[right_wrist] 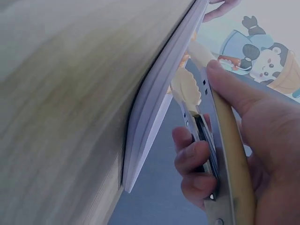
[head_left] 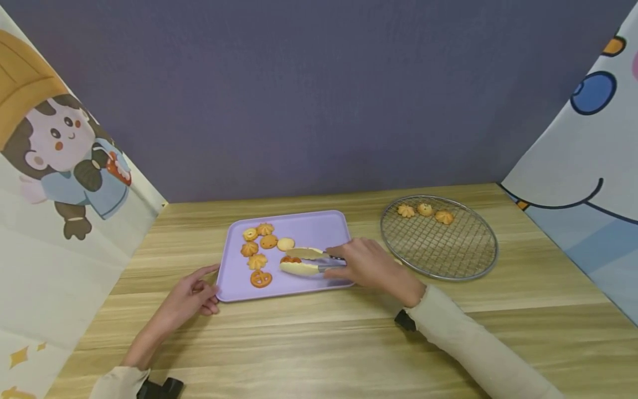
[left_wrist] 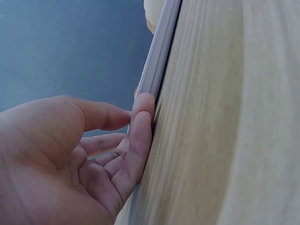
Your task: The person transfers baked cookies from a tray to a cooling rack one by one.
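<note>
The right hand [head_left: 371, 263] grips the tongs [head_left: 301, 269] over the near right part of the purple tray [head_left: 314, 224]; their scalloped tips straddle a brown biscuit [head_left: 288, 259] on the tray's middle — whether they squeeze it, I cannot tell. The left hand [head_left: 186, 299] pinches the tray's near left corner, thumb and fingers against its rim. The two hands are well apart, with most of the tray between them.

Bare purple surface runs along the tray's far right corner, and a strip of wooden counter [head_left: 299, 332] shows between its right edge and the wire rack [head_left: 438, 249]. The tray's near edge faces a broad stretch of wood.

Seven other biscuits sit in the tray's left half: a pretzel [head_left: 261, 280] towards the near edge, a pale round biscuit [head_left: 286, 244] just beyond the tongs' tips, and the rest bunched towards the far left corner. Three more biscuits [head_left: 425, 209] lie near the rack's far rim. The right forearm crosses the counter before the rack; a dark panel [head_left: 319, 111] rises along the counter's far edge.
</note>
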Action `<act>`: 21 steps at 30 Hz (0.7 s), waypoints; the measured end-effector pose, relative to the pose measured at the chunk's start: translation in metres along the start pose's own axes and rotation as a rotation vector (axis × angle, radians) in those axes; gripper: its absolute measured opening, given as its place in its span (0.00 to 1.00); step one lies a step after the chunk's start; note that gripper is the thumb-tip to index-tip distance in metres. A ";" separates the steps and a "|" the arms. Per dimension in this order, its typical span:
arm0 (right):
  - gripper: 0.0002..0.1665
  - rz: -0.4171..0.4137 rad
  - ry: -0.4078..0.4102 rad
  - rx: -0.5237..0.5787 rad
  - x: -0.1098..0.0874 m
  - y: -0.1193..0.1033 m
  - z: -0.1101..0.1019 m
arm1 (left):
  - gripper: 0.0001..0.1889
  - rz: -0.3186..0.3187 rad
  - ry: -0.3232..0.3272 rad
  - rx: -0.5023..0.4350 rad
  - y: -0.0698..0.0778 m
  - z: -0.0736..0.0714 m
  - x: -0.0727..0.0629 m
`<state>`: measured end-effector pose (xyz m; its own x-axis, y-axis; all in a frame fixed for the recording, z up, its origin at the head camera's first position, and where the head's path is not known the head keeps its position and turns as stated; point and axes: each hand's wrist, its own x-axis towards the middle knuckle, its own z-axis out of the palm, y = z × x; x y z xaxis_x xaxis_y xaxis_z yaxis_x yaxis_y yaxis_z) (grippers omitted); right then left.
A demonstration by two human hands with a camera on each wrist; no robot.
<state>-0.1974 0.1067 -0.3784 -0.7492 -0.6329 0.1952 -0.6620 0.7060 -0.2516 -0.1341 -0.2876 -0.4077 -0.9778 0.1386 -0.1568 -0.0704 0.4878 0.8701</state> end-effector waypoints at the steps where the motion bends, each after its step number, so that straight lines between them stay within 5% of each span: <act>1: 0.32 -0.003 0.004 0.000 0.000 0.000 0.000 | 0.30 0.000 -0.001 0.001 0.000 0.000 0.000; 12: 0.31 -0.053 0.071 -0.052 -0.018 0.005 -0.016 | 0.30 -0.004 -0.002 0.001 -0.001 0.000 0.001; 21: 0.31 -0.132 0.284 -0.189 -0.066 0.019 -0.039 | 0.31 -0.012 0.003 -0.004 -0.001 0.001 0.001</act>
<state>-0.1615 0.1740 -0.3585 -0.6152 -0.6279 0.4767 -0.7261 0.6868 -0.0323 -0.1348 -0.2871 -0.4090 -0.9776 0.1300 -0.1655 -0.0826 0.4863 0.8699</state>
